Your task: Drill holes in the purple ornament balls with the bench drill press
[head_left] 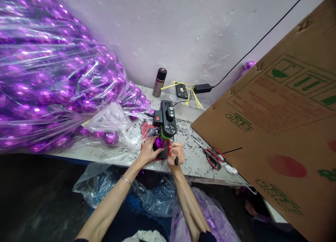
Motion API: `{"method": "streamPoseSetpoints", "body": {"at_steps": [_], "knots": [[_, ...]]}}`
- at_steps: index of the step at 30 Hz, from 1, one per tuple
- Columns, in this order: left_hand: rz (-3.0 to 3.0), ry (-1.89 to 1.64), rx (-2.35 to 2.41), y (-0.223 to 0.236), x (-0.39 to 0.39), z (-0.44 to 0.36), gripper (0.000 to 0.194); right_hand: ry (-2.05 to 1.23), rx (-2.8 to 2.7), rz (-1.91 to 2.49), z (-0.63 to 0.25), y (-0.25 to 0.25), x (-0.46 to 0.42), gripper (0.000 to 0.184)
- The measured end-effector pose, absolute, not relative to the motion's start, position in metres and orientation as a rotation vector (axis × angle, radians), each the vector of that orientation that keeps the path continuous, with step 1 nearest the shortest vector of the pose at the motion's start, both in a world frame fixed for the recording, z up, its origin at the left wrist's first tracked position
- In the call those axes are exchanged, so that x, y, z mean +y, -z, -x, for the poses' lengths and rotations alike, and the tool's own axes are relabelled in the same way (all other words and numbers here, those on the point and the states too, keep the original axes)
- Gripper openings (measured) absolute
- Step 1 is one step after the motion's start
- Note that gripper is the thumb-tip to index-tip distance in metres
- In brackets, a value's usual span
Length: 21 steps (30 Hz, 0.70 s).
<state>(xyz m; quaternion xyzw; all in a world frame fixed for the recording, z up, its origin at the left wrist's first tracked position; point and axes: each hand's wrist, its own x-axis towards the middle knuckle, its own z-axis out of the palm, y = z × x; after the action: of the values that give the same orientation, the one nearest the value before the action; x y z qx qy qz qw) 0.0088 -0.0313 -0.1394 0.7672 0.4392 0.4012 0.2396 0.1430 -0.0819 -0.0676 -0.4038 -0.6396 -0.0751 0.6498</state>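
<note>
Hands: left hand [150,150] pinches the ball [159,142]; right hand [176,152] is closed round the handle [176,160].
Table [195,165]: front edge is close to both hands, so not much room there.
Box [252,137]: big, blocks the right side.
Bag [73,77]: fat with purple balls [39,77], fills the left.
Machine [168,117]: between bag and box, with a bit of room to its right.
Scissors [208,152]: in that room, by the box.
Ball: under the machine. Looks like the pressing part; next move seems to need a still ball and safe fingers.
</note>
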Motion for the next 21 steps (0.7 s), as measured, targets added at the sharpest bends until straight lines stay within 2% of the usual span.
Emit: {"method": "streamPoseSetpoints", "body": {"at_steps": [5, 10, 12, 15, 17, 19, 21], "knots": [[-2.084, -1.08, 1.198, 0.136, -0.027, -0.011, 0.058, 0.145, -1.45, 0.954, -0.142, 0.038, -0.085, 0.037], [-2.166, -1.087, 1.083, 0.141, -0.049, 0.003, 0.062, -0.091, -1.348, 1.109, -0.14, -0.012, -0.09, 0.041], [-2.242, -1.069, 1.027, 0.146, -0.068, 0.019, 0.069, -0.124, -1.354, 1.119, -0.139, -0.016, -0.093, 0.041], [-2.306, -1.031, 1.04, 0.146, -0.082, 0.045, 0.091, -0.111, -1.379, 1.097, -0.139, -0.005, -0.095, 0.038], [-2.269, -1.066, 1.17, 0.136, -0.066, 0.057, 0.076, -0.098, -1.365, 1.077, -0.138, 0.005, -0.095, 0.037], [-2.186, -1.125, 1.413, 0.12, -0.027, 0.06, 0.046, -0.084, -1.336, 1.064, -0.137, 0.011, -0.095, 0.037], [-2.111, -1.085, 1.656, 0.1, 0.022, 0.056, 0.038, -0.084, -1.321, 1.064, -0.135, 0.013, -0.095, 0.037]]}}
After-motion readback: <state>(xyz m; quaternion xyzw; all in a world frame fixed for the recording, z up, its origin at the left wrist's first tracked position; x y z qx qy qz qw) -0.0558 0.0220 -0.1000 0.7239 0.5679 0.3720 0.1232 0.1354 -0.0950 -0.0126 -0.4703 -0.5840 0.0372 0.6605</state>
